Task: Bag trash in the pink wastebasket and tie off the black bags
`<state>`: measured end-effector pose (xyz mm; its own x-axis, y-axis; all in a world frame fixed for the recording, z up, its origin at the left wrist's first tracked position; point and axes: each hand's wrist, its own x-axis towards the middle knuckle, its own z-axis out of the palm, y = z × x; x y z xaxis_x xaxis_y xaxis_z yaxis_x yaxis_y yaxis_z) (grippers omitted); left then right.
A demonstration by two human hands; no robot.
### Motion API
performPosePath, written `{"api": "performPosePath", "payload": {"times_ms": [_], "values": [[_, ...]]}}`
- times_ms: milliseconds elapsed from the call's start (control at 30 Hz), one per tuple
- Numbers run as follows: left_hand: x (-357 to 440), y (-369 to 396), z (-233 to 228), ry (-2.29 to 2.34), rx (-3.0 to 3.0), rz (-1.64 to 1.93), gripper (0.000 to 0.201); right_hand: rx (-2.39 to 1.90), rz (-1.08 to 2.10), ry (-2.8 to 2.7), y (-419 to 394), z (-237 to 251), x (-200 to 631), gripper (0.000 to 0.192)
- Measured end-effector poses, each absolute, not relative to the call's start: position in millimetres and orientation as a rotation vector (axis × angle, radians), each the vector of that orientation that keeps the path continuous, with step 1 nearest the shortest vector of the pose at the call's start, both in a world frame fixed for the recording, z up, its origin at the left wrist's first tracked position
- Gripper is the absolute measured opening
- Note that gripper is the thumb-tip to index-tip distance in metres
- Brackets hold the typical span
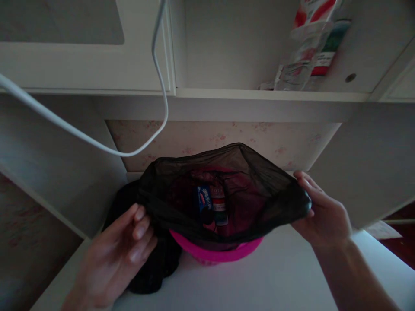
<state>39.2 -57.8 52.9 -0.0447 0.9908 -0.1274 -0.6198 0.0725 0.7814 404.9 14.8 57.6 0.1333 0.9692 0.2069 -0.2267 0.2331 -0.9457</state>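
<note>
A thin black trash bag is spread wide above a pink basket, its lower part lying inside. My left hand is closed, pinching the bag's left edge between thumb and fingers. At the opposite side, my right hand grips the bag's right edge, thumb on top. Down inside the bag lie a blue packet and a small bottle with a red, white and green label. Black cloth-like material rests beside the basket, partly behind my left hand.
A white cable hangs in a loop at the upper left. Above the white surface is a shelf holding clear plastic bottles. Side panels stand left and right, with flowered wallpaper behind.
</note>
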Motion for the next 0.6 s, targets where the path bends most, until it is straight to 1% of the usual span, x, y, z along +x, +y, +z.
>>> {"api": "performPosePath", "payload": {"times_ms": [67,133,233,267,333,400,433,500,533,567,600], "values": [[34.3,-50.5,51.5,0.826,0.572,1.571,0.029,-0.853,1.127,-0.991,21.0,60.7,404.8,0.023],[29.3,-43.9,43.7,0.865,0.598,1.7,0.032,-0.813,1.156,-0.943,28.0,58.6,406.4,0.039],[20.5,-34.4,21.4,0.884,0.709,1.846,0.035,-0.764,1.025,-0.921,39.4,42.8,415.7,0.058],[17.4,-30.9,12.9,0.89,0.763,1.863,0.04,-0.762,0.958,-0.924,43.1,35.0,420.2,0.065],[12.4,-22.8,-1.4,0.93,0.879,1.819,0.064,-0.816,0.895,-0.975,49.5,19.3,428.2,0.087],[11.2,-13.2,-8.0,0.978,0.999,1.693,0.091,-0.914,0.962,-1.083,54.3,8.1,431.4,0.114],[12.2,-8.0,-7.7,0.987,1.056,1.635,0.1,-0.953,1.018,-1.139,56.4,5.5,430.3,0.121],[16.7,2.2,-1.0,0.977,1.145,1.609,0.11,-0.974,1.106,-1.213,60.4,6.4,423.9,0.126],[19.5,6.9,4.3,0.962,1.169,1.641,0.112,-0.962,1.126,-1.223,62.5,9.3,419.3,0.123],[22.1,11.0,10.1,0.947,1.172,1.684,0.112,-0.946,1.132,-1.218,64.7,13.0,414.7,0.116],[24.0,14.6,15.8,0.933,1.15,1.718,0.109,-0.935,1.13,-1.203,67.0,17.0,410.6,0.105]]}}
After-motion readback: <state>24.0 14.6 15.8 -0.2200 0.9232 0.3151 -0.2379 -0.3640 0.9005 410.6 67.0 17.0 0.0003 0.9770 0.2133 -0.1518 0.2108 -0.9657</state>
